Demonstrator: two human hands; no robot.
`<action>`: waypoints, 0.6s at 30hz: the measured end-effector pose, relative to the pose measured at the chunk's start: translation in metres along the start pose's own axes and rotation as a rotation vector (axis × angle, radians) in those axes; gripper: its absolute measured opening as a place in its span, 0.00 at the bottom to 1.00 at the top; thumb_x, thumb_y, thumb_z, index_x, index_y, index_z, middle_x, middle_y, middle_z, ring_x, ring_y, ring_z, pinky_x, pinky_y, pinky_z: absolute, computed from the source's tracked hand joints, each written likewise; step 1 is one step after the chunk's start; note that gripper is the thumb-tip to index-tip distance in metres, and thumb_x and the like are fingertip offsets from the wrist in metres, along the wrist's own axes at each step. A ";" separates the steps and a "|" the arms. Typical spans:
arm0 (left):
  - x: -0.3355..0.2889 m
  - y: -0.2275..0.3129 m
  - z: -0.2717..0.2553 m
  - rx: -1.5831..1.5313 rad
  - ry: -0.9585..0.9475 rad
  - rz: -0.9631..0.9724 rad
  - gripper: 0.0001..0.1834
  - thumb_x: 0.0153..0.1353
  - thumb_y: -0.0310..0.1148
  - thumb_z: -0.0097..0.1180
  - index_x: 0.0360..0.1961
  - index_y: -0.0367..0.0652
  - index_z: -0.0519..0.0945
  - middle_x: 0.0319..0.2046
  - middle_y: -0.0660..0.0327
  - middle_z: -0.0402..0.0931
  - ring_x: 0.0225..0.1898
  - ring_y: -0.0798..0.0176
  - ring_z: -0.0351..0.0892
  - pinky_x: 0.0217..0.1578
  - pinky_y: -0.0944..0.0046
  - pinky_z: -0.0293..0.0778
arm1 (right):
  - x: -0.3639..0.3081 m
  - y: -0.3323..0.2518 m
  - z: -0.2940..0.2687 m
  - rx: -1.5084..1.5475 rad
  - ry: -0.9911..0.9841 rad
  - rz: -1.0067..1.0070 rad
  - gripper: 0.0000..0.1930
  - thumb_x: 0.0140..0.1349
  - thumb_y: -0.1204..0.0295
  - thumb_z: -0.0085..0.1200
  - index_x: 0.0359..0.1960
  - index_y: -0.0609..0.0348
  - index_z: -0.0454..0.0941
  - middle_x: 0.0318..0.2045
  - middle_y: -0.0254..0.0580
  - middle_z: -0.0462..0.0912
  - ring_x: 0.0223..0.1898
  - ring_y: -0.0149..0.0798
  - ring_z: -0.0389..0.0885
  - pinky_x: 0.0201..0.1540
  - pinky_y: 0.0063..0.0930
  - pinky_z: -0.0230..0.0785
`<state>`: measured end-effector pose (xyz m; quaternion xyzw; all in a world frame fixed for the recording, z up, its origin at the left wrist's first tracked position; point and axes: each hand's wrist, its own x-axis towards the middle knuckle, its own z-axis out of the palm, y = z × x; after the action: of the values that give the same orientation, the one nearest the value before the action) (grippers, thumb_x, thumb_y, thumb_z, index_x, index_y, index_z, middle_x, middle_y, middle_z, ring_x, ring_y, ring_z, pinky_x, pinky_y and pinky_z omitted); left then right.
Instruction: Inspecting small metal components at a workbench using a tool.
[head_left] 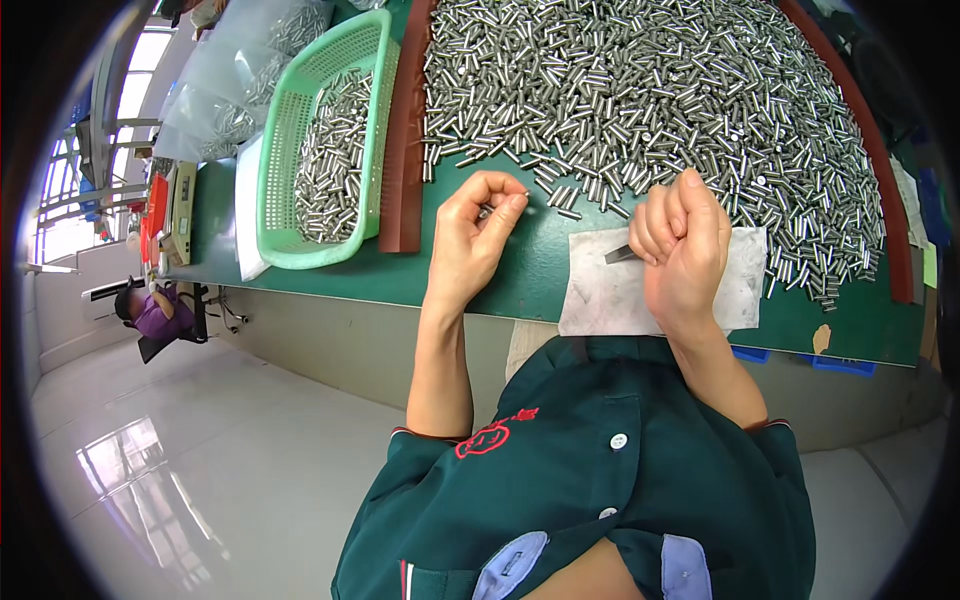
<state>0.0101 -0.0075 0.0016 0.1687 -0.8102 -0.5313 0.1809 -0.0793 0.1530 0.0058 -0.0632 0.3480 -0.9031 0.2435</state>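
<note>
Green table [545,265] first: from where I stand, no rail runs along its front edge, so anything that rolls this way could end up on the floor. The pile of metal pins [640,90] covers most of the far side; it looks loose, and one careless forearm or a knock to the table could send a slide toward the person. Riskiest spot, I'd say, is the near right corner, where stragglers lie close to the edge. Green basket [310,256], at the left, part-filled with pins: an elbow bump might tip or shift it. Red-brown rail [403,160] stands between basket and pile; if nudged, pins could escape sideways. White cloth [598,300] reaches the front edge, apparently unfixed, so a dragging right wrist might ruck it. Hands now. Right hand [685,240]: curled into a loose fist above the cloth, closed around a flat metal tool [619,255] whose end pokes out leftward; a slack grip could drop it. Left hand [472,238]: fingers bent, thumb and forefinger nearly meeting, pinching what looks like a small pin [527,194]; can't tell whether more sit in the palm. Smooth and round, it could slip out if squeezed off-centre.
</note>
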 end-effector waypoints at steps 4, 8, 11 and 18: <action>-0.005 0.008 0.008 0.018 -0.019 -0.040 0.04 0.52 0.25 0.52 0.27 0.34 0.73 0.18 0.69 0.67 0.19 0.78 0.61 0.20 0.77 0.59 | 0.000 0.000 -0.002 -0.005 0.022 -0.008 0.18 0.62 0.68 0.34 0.12 0.54 0.54 0.08 0.29 0.55 0.09 0.21 0.47 0.11 0.17 0.41; -0.026 0.023 0.027 0.194 -0.109 -0.006 0.03 0.48 0.22 0.54 0.23 0.35 0.73 0.13 0.63 0.66 0.13 0.73 0.62 0.15 0.73 0.59 | -0.001 0.000 0.001 0.016 0.029 -0.039 0.19 0.63 0.65 0.30 0.12 0.51 0.52 0.06 0.27 0.51 0.08 0.22 0.42 0.12 0.18 0.37; -0.033 0.025 0.044 0.274 -0.154 0.015 0.03 0.45 0.22 0.55 0.21 0.36 0.72 0.13 0.59 0.65 0.13 0.63 0.65 0.16 0.67 0.61 | 0.000 -0.001 -0.003 0.050 0.050 -0.072 0.18 0.62 0.66 0.29 0.12 0.50 0.52 0.06 0.27 0.51 0.08 0.22 0.42 0.12 0.18 0.37; -0.035 0.020 0.053 0.406 -0.092 0.165 0.05 0.44 0.22 0.55 0.20 0.37 0.70 0.16 0.57 0.66 0.18 0.55 0.66 0.20 0.62 0.62 | -0.001 0.001 -0.006 0.056 0.000 -0.024 0.18 0.62 0.66 0.30 0.12 0.51 0.52 0.06 0.27 0.52 0.09 0.22 0.43 0.12 0.18 0.38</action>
<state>0.0143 0.0592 -0.0038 0.1105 -0.9189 -0.3480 0.1490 -0.0795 0.1569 0.0010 -0.0604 0.3221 -0.9152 0.2345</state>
